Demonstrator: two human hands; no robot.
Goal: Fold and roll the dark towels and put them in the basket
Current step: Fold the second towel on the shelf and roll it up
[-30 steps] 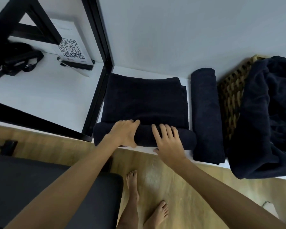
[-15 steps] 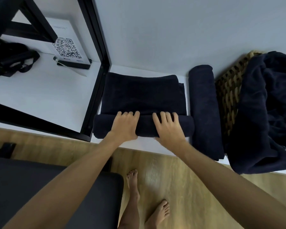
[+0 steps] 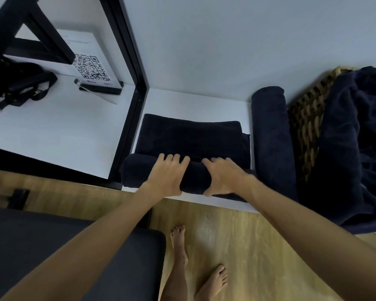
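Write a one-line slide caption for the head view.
Both hands, left and right, roll a dark folded towel on a white shelf, beside a finished roll and wicker basket.

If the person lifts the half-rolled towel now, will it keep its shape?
Probably not. The half-rolled towel looks soft and floppy, and its flat part would likely hang and unroll. Both the left hand and the right hand press the roll, which suggests it loosens easily.
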